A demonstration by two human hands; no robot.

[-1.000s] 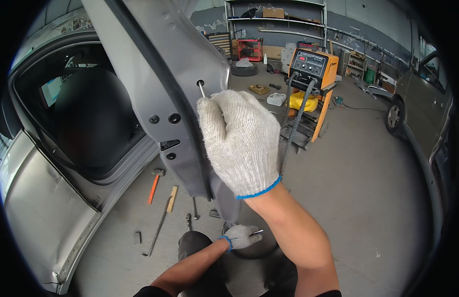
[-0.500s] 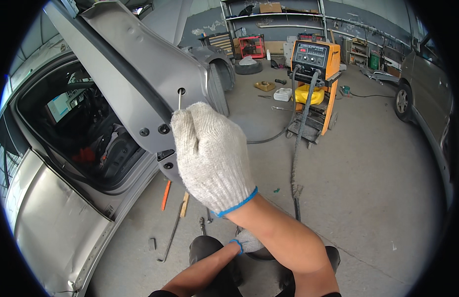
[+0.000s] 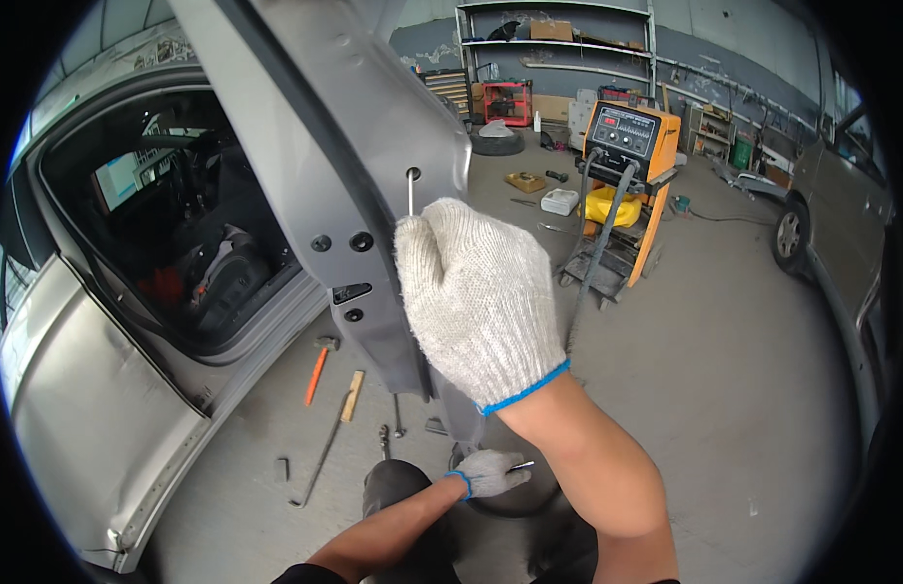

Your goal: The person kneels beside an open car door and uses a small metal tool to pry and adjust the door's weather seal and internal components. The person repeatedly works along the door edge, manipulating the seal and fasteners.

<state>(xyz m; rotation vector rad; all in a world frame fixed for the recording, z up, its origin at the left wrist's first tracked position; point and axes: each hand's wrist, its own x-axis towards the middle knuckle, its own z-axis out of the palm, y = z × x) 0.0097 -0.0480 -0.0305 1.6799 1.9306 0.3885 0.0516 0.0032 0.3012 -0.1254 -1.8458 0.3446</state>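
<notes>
My right hand [image 3: 485, 292], in a white knit glove with a blue cuff, is raised and closed on a thin pale metal rod [image 3: 410, 198]. The rod's upper end reaches a round hole in the edge of the open grey car door [image 3: 378, 127]. Below the hole, the door edge carries dark round bolts and a latch [image 3: 351, 292]. My left hand [image 3: 488, 474], gloved alike, is low by the door's bottom corner. Its fingers are closed round a thin, shiny metal piece [image 3: 521, 466], mostly hidden.
On the floor at left lie a hammer [image 3: 316, 376] with an orange handle, a wooden stick [image 3: 353, 397], a bent metal bar [image 3: 321, 457] and other tools. An orange welding machine [image 3: 630, 136] stands on a cart at back right. Another car [image 3: 841, 185] is far right.
The view has shifted, so the door and my right hand appear further right. My left hand shows more fully, with the shiny piece visible. The right hand still holds the rod at the hole.
</notes>
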